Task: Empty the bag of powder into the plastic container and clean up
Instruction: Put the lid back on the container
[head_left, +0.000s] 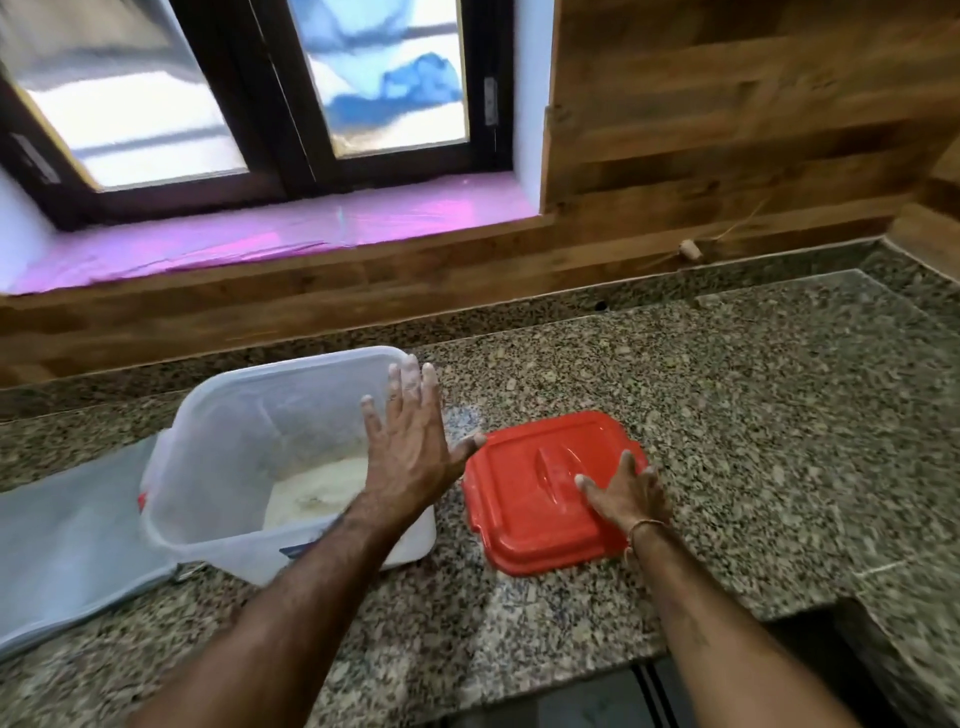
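Left hand (410, 441) spread over container (218, 415) (powder inside), right hand (626, 496) flat on lid (530, 499).

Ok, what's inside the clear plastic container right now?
White powder lies across the bottom of the plastic container. The left hand and forearm cover its right corner, so that part of the inside is hidden.

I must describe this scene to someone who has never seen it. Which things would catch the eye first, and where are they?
The red lid stands out most: it lies flat on the granite counter, with the right hand resting on it. To its left stands the open clear plastic container with white powder at the bottom, and the left hand, fingers spread, is above its right side. Behind, the window sill glows bright pink.
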